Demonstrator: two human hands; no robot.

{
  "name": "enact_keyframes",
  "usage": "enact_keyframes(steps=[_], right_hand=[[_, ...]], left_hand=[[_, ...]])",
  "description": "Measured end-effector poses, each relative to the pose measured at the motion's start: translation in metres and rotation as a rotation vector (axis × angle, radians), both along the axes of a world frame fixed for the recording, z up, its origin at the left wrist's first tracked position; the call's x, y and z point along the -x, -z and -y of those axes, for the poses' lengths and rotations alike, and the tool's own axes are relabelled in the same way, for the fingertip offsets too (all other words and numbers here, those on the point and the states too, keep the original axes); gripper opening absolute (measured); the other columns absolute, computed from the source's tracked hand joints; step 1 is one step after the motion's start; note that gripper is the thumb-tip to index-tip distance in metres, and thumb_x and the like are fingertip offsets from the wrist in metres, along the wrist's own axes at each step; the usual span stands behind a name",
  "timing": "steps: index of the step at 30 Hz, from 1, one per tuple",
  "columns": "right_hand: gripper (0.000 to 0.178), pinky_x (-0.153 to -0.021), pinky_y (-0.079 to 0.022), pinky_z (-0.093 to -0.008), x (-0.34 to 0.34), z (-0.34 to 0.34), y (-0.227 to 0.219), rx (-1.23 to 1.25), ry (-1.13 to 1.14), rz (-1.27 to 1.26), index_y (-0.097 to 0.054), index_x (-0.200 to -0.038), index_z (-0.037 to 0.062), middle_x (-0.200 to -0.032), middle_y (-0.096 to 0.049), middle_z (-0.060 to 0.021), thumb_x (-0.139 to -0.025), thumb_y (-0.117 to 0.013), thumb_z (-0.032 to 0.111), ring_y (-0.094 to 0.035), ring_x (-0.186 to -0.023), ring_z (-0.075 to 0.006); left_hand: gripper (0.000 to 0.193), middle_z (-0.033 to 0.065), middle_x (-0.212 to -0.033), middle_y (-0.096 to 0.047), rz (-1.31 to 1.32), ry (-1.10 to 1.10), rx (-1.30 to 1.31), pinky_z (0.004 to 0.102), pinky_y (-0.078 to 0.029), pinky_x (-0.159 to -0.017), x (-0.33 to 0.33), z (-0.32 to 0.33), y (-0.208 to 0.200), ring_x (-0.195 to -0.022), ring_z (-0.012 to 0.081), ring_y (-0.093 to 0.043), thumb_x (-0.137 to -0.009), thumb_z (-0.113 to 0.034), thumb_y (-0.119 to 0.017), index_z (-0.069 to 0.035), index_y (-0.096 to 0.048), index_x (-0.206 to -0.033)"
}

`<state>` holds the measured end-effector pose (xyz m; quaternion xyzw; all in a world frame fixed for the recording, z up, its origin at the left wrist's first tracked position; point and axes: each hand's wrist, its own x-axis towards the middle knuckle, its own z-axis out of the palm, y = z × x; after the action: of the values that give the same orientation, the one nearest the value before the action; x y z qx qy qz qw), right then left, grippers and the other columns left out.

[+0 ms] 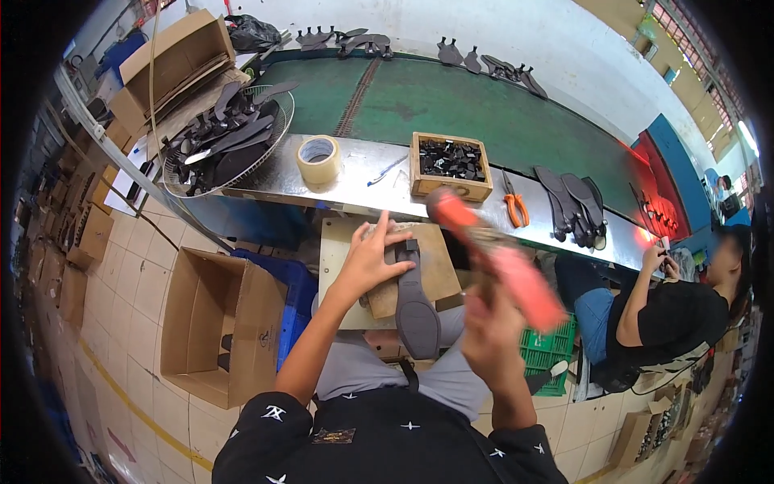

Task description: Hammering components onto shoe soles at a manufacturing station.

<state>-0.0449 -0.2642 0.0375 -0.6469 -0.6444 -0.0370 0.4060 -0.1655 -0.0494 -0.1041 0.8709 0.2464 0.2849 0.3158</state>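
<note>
At frame centre my left hand (372, 256) lay flat, fingers spread, pressing the dark shoe sole (415, 310) onto the wooden block (439, 262) on my lap. My right hand (493, 331), lower right of centre, had its fingers clenched around a blurred orange-handled hammer (492, 254) raised above the sole. A box of black parts (450, 165) sat on the counter (363, 181) above.

A steel bench ledge (363, 181) ran across the scene before a green conveyor belt (451, 105). On the ledge lay, from left to right, a wire basket (278, 101) of dark sole pieces, a roll of tape (318, 160), a blue pen (387, 169), a wooden box (450, 188), orange pliers (516, 208) and dark insoles (574, 206). Nearer, a small wooden board (439, 262) carried a grey sole (415, 310).
</note>
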Motion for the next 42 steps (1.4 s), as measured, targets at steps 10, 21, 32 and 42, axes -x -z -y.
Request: enact_keyframes(steps=[10, 21, 32, 42], right_hand=[[0.03, -0.067, -0.053, -0.0458, 0.003, -0.015, 0.005, 0.175, 0.043, -0.225, -0.047, -0.124, -0.0065, -0.1, -0.059, -0.0316, -0.096, -0.053, 0.004, -0.065, -0.083, -0.0462], [0.038, -0.064, -0.051, -0.0421, -0.025, -0.039, 0.032, 0.185, 0.033, -0.206, -0.049, -0.132, -0.0016, -0.091, -0.063, -0.0213, -0.097, -0.057, 0.011, -0.065, -0.078, -0.0398], [0.036, -0.088, -0.051, -0.0388, -0.026, -0.046, 0.001, 0.346, -0.575, -0.208, -0.063, -0.119, -0.0026, -0.117, -0.063, -0.017, -0.088, -0.07, 0.015, -0.063, -0.101, -0.0351], [0.029, -0.046, -0.042, -0.0323, -0.019, -0.045, -0.029, 0.289, -1.281, -0.354, -0.064, -0.087, -0.0085, -0.074, -0.057, -0.0132, -0.088, -0.071, 0.02, -0.053, -0.057, -0.0254]], left_hand=[[0.054, -0.0043, -0.129, -0.065, -0.15, -0.045, -0.12, 0.0658, 0.003, -0.115, 0.005, 0.006, -0.011, -0.141, 0.0266, -0.04, -0.081, -0.052, -0.071, -0.027, -0.065, -0.129], [0.022, 0.0091, -0.089, -0.07, 0.126, 0.199, 0.339, 0.0322, -0.047, -0.084, 0.036, 0.048, -0.044, -0.088, 0.0182, -0.065, -0.09, -0.023, -0.067, -0.006, -0.075, -0.101], [0.025, 0.0062, -0.073, -0.049, 0.303, 0.5, 0.955, 0.0282, -0.042, -0.068, 0.079, 0.1, -0.127, -0.074, 0.0151, -0.057, -0.098, -0.02, -0.06, 0.003, -0.07, -0.096], [0.026, 0.0141, -0.084, -0.068, 0.1, 1.038, 1.102, 0.0324, -0.045, -0.063, 0.072, 0.106, -0.135, -0.073, 0.0225, -0.065, -0.098, -0.022, -0.061, 0.002, -0.069, -0.105]])
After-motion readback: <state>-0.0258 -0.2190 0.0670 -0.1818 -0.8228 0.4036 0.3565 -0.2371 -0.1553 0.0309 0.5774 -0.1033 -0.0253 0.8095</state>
